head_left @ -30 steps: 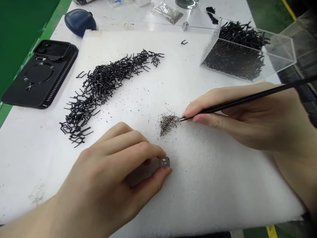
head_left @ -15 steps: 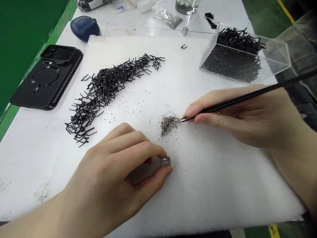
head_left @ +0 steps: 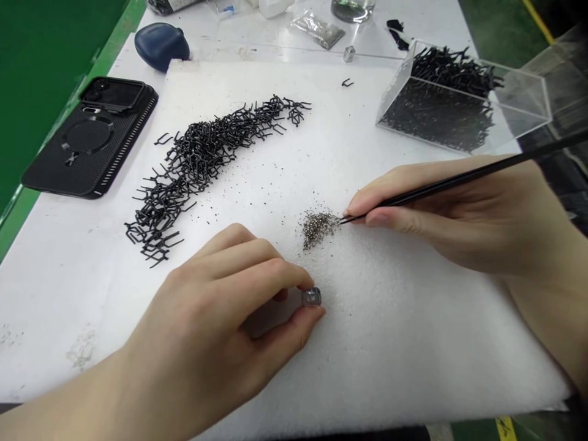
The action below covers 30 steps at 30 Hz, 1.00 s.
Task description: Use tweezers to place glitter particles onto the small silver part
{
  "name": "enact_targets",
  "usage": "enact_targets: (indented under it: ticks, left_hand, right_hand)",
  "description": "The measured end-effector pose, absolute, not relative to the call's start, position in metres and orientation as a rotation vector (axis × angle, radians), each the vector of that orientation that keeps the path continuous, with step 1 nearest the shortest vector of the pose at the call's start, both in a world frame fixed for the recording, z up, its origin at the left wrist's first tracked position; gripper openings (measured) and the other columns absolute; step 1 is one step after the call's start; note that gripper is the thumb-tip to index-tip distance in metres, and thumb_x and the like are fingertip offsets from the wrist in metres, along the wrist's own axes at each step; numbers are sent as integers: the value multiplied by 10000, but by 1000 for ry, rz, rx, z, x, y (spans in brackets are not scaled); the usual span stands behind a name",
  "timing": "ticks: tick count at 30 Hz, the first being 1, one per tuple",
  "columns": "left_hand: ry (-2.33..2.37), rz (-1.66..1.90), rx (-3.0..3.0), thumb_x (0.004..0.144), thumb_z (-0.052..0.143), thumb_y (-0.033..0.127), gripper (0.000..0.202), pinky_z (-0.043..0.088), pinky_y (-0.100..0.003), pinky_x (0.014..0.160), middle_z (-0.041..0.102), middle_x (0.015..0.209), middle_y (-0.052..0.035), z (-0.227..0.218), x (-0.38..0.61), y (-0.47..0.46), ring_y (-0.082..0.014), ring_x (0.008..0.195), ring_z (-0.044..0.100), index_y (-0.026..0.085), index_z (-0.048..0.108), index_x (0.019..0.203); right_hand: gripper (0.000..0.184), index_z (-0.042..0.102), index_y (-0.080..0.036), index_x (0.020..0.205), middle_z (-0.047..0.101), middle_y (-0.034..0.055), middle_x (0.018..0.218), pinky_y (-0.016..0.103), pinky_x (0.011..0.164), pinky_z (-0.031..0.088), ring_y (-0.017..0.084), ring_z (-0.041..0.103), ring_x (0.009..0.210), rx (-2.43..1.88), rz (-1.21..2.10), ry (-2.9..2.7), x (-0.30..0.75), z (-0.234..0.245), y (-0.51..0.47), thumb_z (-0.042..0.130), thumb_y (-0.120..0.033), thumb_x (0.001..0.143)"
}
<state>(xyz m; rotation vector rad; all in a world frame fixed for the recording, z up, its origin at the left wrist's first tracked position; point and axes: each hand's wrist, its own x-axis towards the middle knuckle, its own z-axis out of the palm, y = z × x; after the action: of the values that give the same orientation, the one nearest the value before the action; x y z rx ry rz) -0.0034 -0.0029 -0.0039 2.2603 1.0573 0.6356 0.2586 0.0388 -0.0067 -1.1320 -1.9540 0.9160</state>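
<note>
My left hand [head_left: 215, 318] rests on a white foam pad [head_left: 404, 343] and pinches a small clear block [head_left: 311, 297] between thumb and forefinger. My right hand [head_left: 463, 211] grips thin black tweezers [head_left: 459, 177], whose tip touches the right edge of a little heap of tiny metal grains [head_left: 316, 225]. The heap lies just above the clear block. A long pile of black wire clips [head_left: 206, 159] stretches across the pad to the upper left of both hands.
A clear plastic box [head_left: 519, 98] of black clips stands at the back right. A black phone case [head_left: 89, 144] and a dark blue pouch [head_left: 160, 44] lie at the left. A bag of grains [head_left: 316, 27], a second clear block [head_left: 348, 53] and a stray clip [head_left: 347, 82] sit at the back.
Both hands hold almost still. The view has shifted slightly, and the tweezers' tip stays at the edge of the grain heap.
</note>
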Motion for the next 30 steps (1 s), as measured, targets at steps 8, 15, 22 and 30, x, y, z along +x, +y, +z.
enact_targets:
  ticks: [8, 15, 22, 30]
  left_hand:
    - [1062, 640, 2264, 903, 691, 217, 29, 484, -240, 657, 661, 761, 22, -2, -3, -2, -129, 764, 548, 232, 717, 904]
    - [1056, 638, 2265, 901, 695, 215, 31, 485, -243, 679, 663, 772, 23, -4, -3, -2, -129, 782, 553, 231, 716, 918]
    - [1058, 638, 2277, 900, 695, 217, 33, 479, -237, 664, 655, 763, 24, -6, -3, -1, -130, 765, 553, 237, 716, 915]
    - [1055, 640, 2276, 903, 695, 221, 22, 474, -223, 680, 656, 760, 29, -4, -5, -3, -120, 773, 545, 227, 716, 900]
  right_hand:
    - [166, 832, -293, 942, 818, -11, 898, 310, 773, 655, 191, 770, 851, -1127, 901, -1950, 258, -6, 39, 800, -164, 843]
    - [87, 830, -278, 936, 817, -2, 901, 302, 731, 642, 183, 763, 835, -1161, 882, -1968, 263, -7, 39, 806, -256, 855]
    - [74, 825, -282, 931, 814, -3, 891, 308, 677, 627, 186, 761, 812, -1181, 859, -1961, 264, -7, 38, 805, -293, 861]
    - [77, 825, -278, 936, 812, -2, 893, 301, 707, 633, 183, 756, 815, -1172, 891, -1991, 262, -7, 41, 792, -274, 867]
